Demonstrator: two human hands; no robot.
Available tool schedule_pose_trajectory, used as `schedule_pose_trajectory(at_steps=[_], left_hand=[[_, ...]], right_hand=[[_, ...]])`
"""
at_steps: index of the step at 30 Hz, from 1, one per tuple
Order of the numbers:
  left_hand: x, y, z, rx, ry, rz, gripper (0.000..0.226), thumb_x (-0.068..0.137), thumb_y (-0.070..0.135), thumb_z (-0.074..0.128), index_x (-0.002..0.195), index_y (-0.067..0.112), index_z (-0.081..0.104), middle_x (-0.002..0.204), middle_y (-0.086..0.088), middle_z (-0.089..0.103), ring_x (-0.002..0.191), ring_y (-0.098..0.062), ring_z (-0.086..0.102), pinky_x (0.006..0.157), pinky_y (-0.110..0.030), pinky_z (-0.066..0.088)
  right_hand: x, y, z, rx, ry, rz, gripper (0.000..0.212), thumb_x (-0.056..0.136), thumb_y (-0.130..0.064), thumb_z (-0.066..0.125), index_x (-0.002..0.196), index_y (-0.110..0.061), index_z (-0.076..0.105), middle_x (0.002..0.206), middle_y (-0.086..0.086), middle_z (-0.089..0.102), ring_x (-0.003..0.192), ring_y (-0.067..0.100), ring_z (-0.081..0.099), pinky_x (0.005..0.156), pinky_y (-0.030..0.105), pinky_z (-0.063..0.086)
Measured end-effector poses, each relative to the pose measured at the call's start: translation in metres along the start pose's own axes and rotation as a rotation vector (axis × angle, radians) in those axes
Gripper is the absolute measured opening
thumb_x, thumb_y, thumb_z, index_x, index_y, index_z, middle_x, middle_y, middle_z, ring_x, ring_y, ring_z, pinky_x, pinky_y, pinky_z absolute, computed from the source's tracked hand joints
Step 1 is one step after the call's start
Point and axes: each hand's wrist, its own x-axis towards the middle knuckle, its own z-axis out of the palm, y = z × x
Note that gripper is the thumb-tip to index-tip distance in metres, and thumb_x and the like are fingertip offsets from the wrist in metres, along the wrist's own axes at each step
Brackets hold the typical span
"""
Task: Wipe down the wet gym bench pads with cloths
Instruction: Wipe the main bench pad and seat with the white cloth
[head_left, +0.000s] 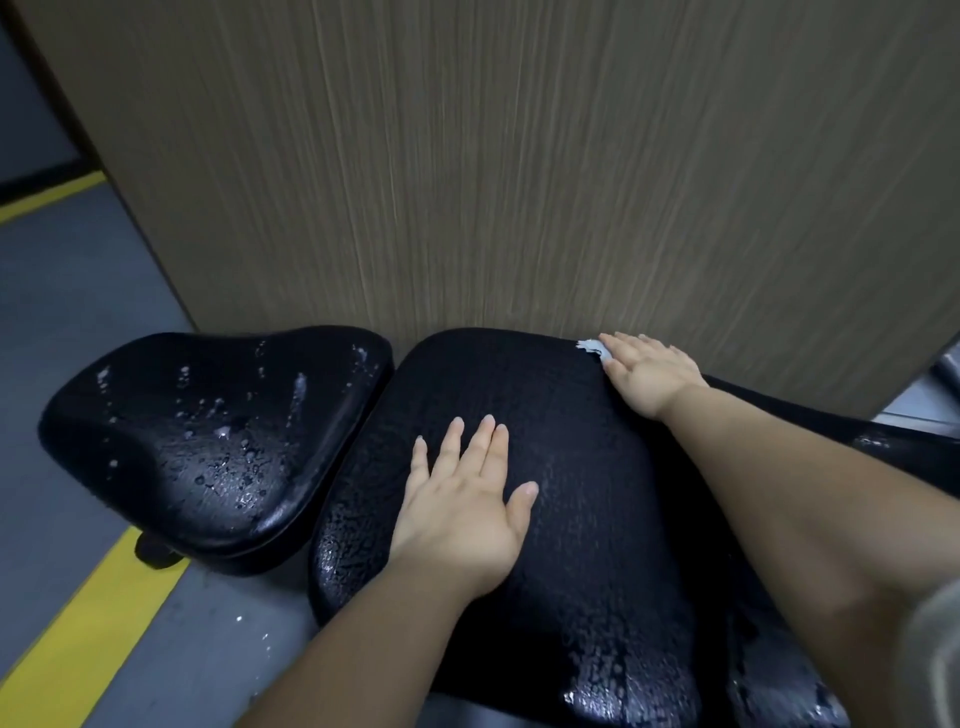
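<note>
A long black back pad (582, 467) runs from the lower right toward the wall, beaded with water near its front end. My left hand (465, 501) lies flat on its middle with straight fingers, holding nothing. My right hand (649, 371) presses flat on the pad's far right corner, over a small light grey cloth (589, 346) of which only an edge shows past the fingertips. To the left sits the black seat pad (208, 441), covered in water drops and small puddles.
A wood-grain wall panel (519, 156) stands right behind both pads. The grey floor (78, 322) on the left carries yellow stripes (78, 649), with a few drops of water near the bench base. A metal part (940, 374) shows at the right edge.
</note>
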Motion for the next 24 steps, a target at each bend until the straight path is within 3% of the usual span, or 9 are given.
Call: schedule_pose_trajectory(at_steps=[10,13,15,17,19,24], left_hand=[[-0.012,0.010,-0.004,0.044,-0.044,0.004,0.061,0.102,0.050,0.009,0.155,0.023,-0.006,0.162,0.011,-0.013,0.148,-0.015,-0.017,0.120,-0.042,-0.011],[-0.022,0.016,-0.002,0.049,-0.066,0.028,0.061,0.102,0.049,0.008,0.155,0.023,-0.007,0.161,0.010,-0.014,0.148,-0.015,-0.018,0.120,-0.043,-0.012],[-0.030,0.021,-0.002,0.048,-0.078,0.054,0.061,0.103,0.049,0.008,0.155,0.023,-0.007,0.161,0.010,-0.014,0.148,-0.015,-0.018,0.120,-0.043,-0.012],[-0.037,0.026,-0.001,0.036,-0.092,0.082,0.060,0.103,0.049,0.006,0.155,0.023,-0.006,0.161,0.011,-0.014,0.147,-0.014,-0.019,0.120,-0.043,-0.012],[-0.042,0.031,-0.001,0.015,-0.105,0.107,0.060,0.102,0.049,0.005,0.155,0.024,-0.005,0.161,0.012,-0.013,0.147,-0.013,-0.019,0.119,-0.043,-0.013],[-0.050,0.046,0.000,0.003,-0.123,0.155,0.060,0.102,0.049,0.005,0.156,0.023,-0.003,0.162,0.012,-0.012,0.147,-0.011,-0.019,0.119,-0.043,-0.014]], right_hand=[[-0.126,-0.011,0.010,-0.065,-0.011,-0.197,0.053,0.103,-0.042,0.014,0.154,-0.031,0.004,0.162,-0.010,0.000,0.148,0.013,-0.007,0.119,0.039,-0.002],[-0.183,-0.019,0.016,-0.087,-0.049,-0.301,0.069,0.092,-0.059,-0.006,0.154,-0.031,0.002,0.161,-0.010,-0.002,0.148,0.013,-0.011,0.117,0.034,-0.007],[-0.218,-0.021,0.023,-0.100,-0.025,-0.353,0.077,0.087,-0.059,-0.015,0.154,-0.029,0.012,0.161,-0.009,0.009,0.148,0.015,-0.003,0.120,0.037,0.001],[-0.249,-0.017,0.033,-0.169,0.046,-0.384,0.062,0.099,-0.050,0.000,0.149,-0.028,0.031,0.154,-0.008,0.034,0.144,0.016,0.023,0.115,0.039,0.019],[-0.274,-0.013,0.039,-0.188,0.045,-0.379,0.053,0.102,-0.045,0.012,0.145,-0.029,0.038,0.148,-0.010,0.043,0.139,0.016,0.037,0.106,0.036,0.024],[-0.292,-0.007,0.041,-0.190,0.060,-0.431,0.051,0.102,-0.046,0.015,0.149,-0.030,0.029,0.151,-0.011,0.039,0.140,0.014,0.034,0.108,0.034,0.023]])
